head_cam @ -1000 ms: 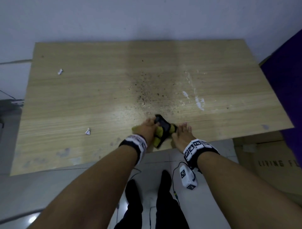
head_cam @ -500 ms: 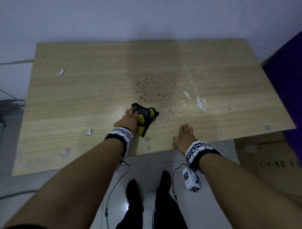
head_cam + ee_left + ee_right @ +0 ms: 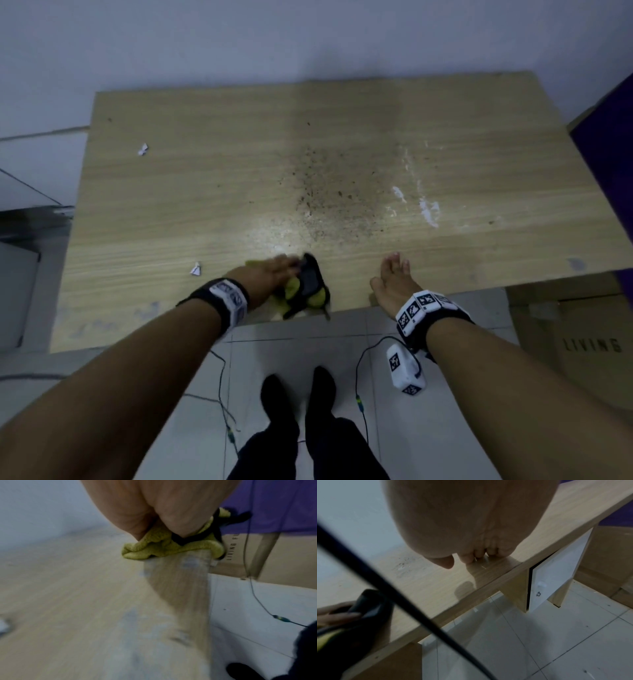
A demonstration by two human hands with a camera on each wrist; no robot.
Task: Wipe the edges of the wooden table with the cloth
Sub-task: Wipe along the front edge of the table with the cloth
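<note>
- A pale rectangular wooden bench (image 3: 171,205) fills the middle of the head view, its long axis running left to right and its near edge crossing the lower centre of the frame.
- The left hand (image 3: 270,277) presses a bunched yellow and black cloth (image 3: 308,291) against the bench at that near edge, at lower centre; part of the cloth hangs past the edge.
- In the left wrist view, the palm bears down on the cloth (image 3: 171,546), which sits right at the edge of the bench (image 3: 68,588). Whether the fingers curl round it or lie flat on it cannot be told.
- The right hand (image 3: 394,277) rests on the bench just right of the cloth, holding nothing; in the right wrist view, the right hand's (image 3: 471,527) fingers (image 3: 467,558) touch the wood near the edge.
- The left hand is on the cloth and the right is apart from it; the near edge runs both ways from the cloth, so the next wipe probably slides along it to the left or right.
- Dark specks (image 3: 329,202) and white smears (image 3: 424,205) mark the centre of the bench; two small white paper scraps (image 3: 195,269) lie toward the left.
- The left wrist view is blurred, and a black cable (image 3: 402,599) crosses the right wrist view.
</note>
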